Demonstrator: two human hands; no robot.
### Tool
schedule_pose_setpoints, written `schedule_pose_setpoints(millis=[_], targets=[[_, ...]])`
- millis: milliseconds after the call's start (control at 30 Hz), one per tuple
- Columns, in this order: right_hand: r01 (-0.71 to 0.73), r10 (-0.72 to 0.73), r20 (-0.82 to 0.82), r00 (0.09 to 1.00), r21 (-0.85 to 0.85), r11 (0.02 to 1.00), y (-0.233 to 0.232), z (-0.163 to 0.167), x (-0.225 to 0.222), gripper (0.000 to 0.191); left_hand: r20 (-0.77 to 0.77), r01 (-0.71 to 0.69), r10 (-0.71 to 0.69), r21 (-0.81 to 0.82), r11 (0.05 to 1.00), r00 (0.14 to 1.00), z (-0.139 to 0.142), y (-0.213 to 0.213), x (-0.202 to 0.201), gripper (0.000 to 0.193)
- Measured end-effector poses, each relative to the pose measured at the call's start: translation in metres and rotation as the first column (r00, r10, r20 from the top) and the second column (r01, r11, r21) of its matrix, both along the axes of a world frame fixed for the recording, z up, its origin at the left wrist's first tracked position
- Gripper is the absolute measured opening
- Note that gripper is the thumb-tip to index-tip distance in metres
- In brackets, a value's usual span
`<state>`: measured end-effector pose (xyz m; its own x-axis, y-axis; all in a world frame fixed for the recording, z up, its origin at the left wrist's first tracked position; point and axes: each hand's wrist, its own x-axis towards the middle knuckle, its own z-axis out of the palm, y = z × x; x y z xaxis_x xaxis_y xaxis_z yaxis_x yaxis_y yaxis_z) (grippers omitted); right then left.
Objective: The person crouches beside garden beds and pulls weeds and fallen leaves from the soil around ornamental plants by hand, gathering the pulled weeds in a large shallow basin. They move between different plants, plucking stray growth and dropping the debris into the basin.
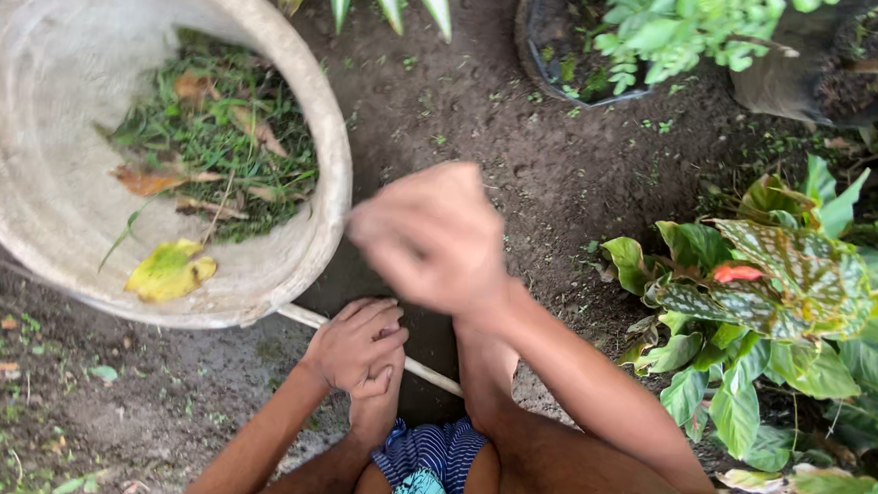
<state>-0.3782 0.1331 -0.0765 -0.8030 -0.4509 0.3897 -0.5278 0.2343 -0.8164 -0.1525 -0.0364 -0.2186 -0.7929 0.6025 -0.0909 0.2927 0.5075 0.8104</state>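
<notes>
My right hand (432, 237) hovers blurred beside the rim of a large pale basin (335, 161). Its fingers look curled in, and I cannot make out whether anything is inside them. My left hand (354, 348) rests closed on my knee, just above a thin pale stick (432, 375) lying on the soil. Inside the basin lie pulled grass and weeds (215, 135), brown dry leaves and one yellow leaf (169, 270).
Dark bare soil (525, 141) stretches ahead of me. A spotted-leaf plant (777, 285) with a red leaf grows at the right. A black pot (570, 43) with green foliage stands at the top, another dark pot top right. Striped leaves hang at top centre.
</notes>
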Motion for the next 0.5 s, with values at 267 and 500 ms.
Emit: schedule_pose_setpoints(millis=[267, 500], targets=[[0.778, -0.376, 0.888, 0.265, 0.034, 0.627, 0.103, -0.091, -0.018, 0.017, -0.124, -0.081, 0.091, 0.083, 0.993, 0.988, 0.02, 0.01, -0.012, 0.053], [0.641, -0.651, 0.316, 0.691, 0.149, 0.753, 0.114, -0.073, -0.035, 0.018, -0.144, -0.075, 0.085, 0.072, 0.995, 0.986, 0.024, 0.01, -0.015, 0.051]])
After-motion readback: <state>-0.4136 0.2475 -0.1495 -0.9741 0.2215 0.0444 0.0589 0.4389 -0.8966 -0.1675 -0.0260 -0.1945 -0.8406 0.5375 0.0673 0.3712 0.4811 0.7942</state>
